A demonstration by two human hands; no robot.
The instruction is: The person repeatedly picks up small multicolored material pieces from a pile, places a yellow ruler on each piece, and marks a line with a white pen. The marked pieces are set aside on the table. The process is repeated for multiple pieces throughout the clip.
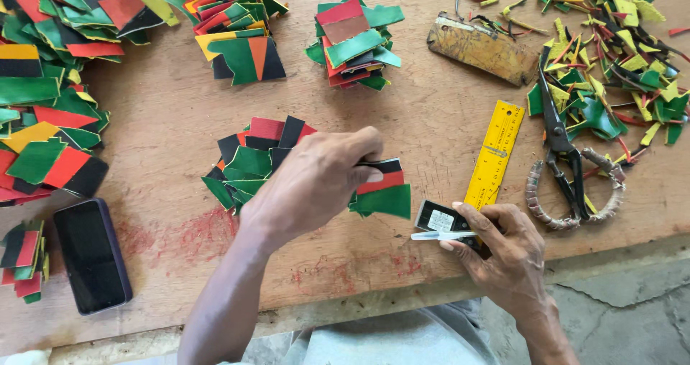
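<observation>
Head view shows the left hand (313, 181) pinching a red, black and green piece (384, 185) at the right edge of the pile (248, 167) mid-table, its long axis running sideways toward the right hand (503, 253), which lies just beside it, fingers closed round a small black cutter (440, 220).

One head-worn view, steeply downward and close over the wooden board (180, 113); no second view.

Craft workshop: scuffed wooden bench (180, 120), stacks of cut red-green-black leather pieces (352, 41) upper centre, offcut scraps (618, 70) upper right, wrapped-handle steel shears (568, 163), yellow ruler (494, 153).
</observation>
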